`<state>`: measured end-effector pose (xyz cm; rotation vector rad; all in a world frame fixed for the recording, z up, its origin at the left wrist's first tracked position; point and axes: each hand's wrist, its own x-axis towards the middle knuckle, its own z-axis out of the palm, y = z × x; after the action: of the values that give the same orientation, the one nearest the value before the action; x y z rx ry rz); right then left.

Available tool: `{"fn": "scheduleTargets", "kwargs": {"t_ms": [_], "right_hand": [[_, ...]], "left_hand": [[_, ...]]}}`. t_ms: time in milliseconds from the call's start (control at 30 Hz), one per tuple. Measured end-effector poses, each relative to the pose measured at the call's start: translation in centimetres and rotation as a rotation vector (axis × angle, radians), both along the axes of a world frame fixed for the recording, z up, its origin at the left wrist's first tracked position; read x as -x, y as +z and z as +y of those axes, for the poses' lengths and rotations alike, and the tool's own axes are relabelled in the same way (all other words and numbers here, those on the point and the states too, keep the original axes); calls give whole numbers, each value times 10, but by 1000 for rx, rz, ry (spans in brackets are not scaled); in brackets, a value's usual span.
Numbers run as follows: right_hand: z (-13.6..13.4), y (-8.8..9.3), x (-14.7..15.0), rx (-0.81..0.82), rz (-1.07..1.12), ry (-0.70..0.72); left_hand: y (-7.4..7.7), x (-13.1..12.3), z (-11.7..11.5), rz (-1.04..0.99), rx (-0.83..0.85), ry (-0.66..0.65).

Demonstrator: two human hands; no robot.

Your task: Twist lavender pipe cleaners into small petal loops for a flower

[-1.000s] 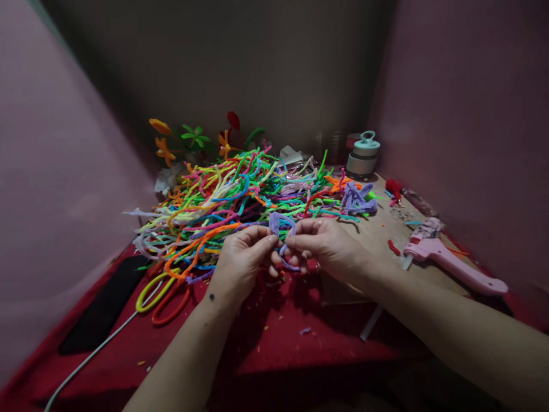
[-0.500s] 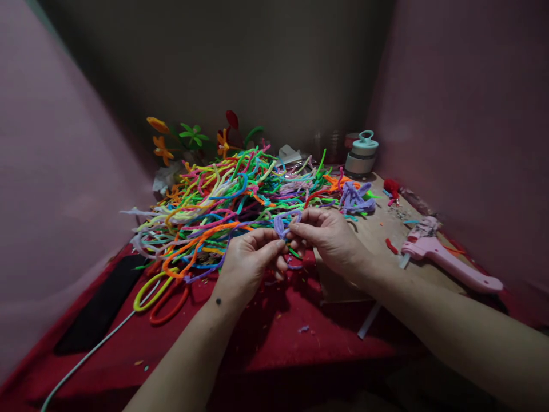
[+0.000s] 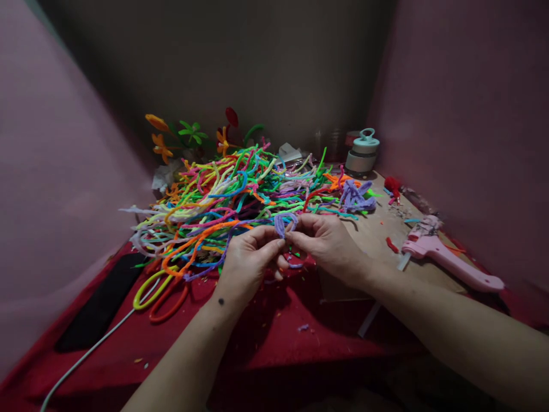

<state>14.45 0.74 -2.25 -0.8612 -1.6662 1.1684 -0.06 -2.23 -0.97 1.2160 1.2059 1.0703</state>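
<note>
Looped purple pipe cleaners (image 3: 280,224) are pinched between my two hands, just in front of the colourful heap. My left hand (image 3: 253,257) grips their lower end between thumb and forefinger. On the other side my right hand (image 3: 322,243) is closed with thumb and finger on the same purple piece. A purple strand trails from near my left hand into the pile of pipe cleaners (image 3: 223,200). Beyond my right hand lies a bundle of bent purple pipe cleaners (image 3: 357,196). My fingers partly hide the lower part of the loops.
A pink glue gun (image 3: 452,263) with a glue stick rests on cardboard (image 3: 377,229) at the right. A lidded bottle (image 3: 362,153) stands behind. Scissors with yellow and red handles (image 3: 169,309), a black phone-like slab (image 3: 100,303) and a white cable (image 3: 94,357) lie left. Pipe-cleaner flowers (image 3: 193,133) stand at the back.
My right hand has shifted slightly lower and to the left along the purple piece, and its fingers have closed in. The purple loops look a little narrower. My left hand stays nearly in place.
</note>
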Motion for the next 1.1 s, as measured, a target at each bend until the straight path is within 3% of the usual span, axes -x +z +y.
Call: {"fn": "scheduleTargets", "kwargs": {"t_ms": [133,367,467,700,933,1100], "right_hand": [[2,0,0,79,-1,32],[7,6,-4,345,249,111],[8,4,-6,409,261,188],[12,-3,-5,456,319,157],[9,1,-4,514,355,201],[11,-2,-3,533,347,197]], "left_hand": [[-1,0,1,-17,-6,-5],[-3,0,3,-35,3,-64],[-7,2,3,-71,51,-145],[-9,10,8,-229,234,-256],[-7,8,6,-54,233,-250],[-3,10,7,177,199,-182]]}}
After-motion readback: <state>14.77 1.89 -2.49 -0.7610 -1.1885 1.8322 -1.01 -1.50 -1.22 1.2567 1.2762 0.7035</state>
